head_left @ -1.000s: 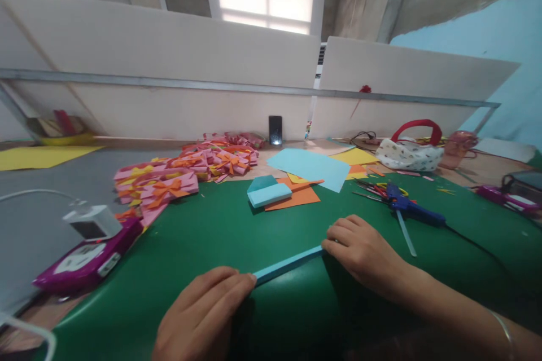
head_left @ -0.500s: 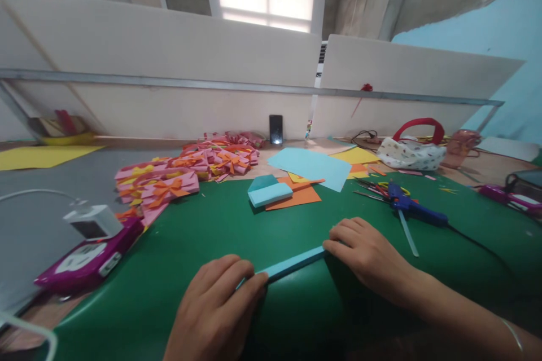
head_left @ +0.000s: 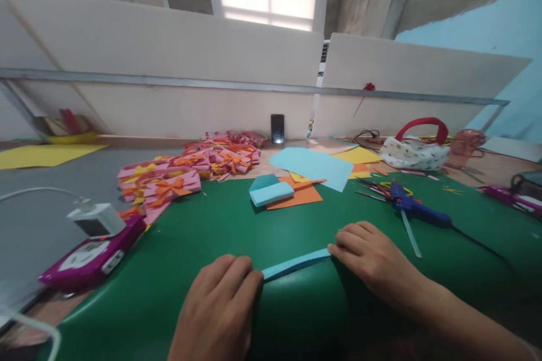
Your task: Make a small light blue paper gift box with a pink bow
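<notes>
A narrow light-blue paper strip (head_left: 296,263) stretches between my hands, just over the green mat (head_left: 203,231). My left hand (head_left: 222,302) pinches its near left end, the fingertips hiding that end. At the far right end, my right hand (head_left: 364,251) grips the strip between thumb and fingers. The strip bows slightly upward along its length. Beyond it lie a folded light-blue paper piece (head_left: 271,194) and an orange paper sheet (head_left: 302,196). To the right of my right hand rests a blue glue gun (head_left: 417,208) with a pale glue stick (head_left: 410,234) poking out.
Pink paper pieces with orange and yellow bows (head_left: 173,180) are heaped at the left. A purple power strip (head_left: 93,256) holds a white charger (head_left: 97,219). Scissors (head_left: 375,194) lie by the glue gun. A phone (head_left: 277,128) leans at the back, near light-blue sheets (head_left: 311,164).
The strip now bows a little, where it lay straighter before. Both hands keep their hold, with the left fingers more curled over its end. The view has shifted slightly.
</notes>
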`<state>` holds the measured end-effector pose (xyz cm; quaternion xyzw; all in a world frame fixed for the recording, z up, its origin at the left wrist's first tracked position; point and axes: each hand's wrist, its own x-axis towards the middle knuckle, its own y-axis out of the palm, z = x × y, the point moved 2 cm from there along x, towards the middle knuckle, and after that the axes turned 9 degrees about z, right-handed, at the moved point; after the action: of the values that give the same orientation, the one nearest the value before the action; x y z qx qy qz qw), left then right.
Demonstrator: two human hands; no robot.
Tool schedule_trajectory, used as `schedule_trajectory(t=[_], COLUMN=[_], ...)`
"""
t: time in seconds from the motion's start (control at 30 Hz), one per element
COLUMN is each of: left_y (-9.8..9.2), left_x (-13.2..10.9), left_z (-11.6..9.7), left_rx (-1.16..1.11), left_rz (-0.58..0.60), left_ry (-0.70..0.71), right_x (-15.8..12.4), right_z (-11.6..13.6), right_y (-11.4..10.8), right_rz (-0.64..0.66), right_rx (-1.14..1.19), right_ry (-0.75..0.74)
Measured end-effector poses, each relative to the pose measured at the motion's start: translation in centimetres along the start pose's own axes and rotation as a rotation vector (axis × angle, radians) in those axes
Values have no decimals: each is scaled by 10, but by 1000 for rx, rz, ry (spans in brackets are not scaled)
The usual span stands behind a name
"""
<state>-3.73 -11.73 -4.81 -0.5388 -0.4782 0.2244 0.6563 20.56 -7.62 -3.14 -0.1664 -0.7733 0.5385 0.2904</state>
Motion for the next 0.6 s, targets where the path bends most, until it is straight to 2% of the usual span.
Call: schedule_trajectory(t=[0.17,0.27,0.43,0.6], left_y=[-4,-5,-6,-5], left_x=[0,2,11,14], left_z=[-6,-13,-23,-19], left_rx=[58,128,182,212], left_rz=[150,148,129,128], left_ry=[-37,-33,-39,8], right_x=[-2,-3,-3,-7], right_z=[2,3,3,-1], right_y=[0,0,1,3], right_rz=[28,52,114,103], right_rx=[-25,-17,14,-35], right_ry=[-37,-28,73,6])
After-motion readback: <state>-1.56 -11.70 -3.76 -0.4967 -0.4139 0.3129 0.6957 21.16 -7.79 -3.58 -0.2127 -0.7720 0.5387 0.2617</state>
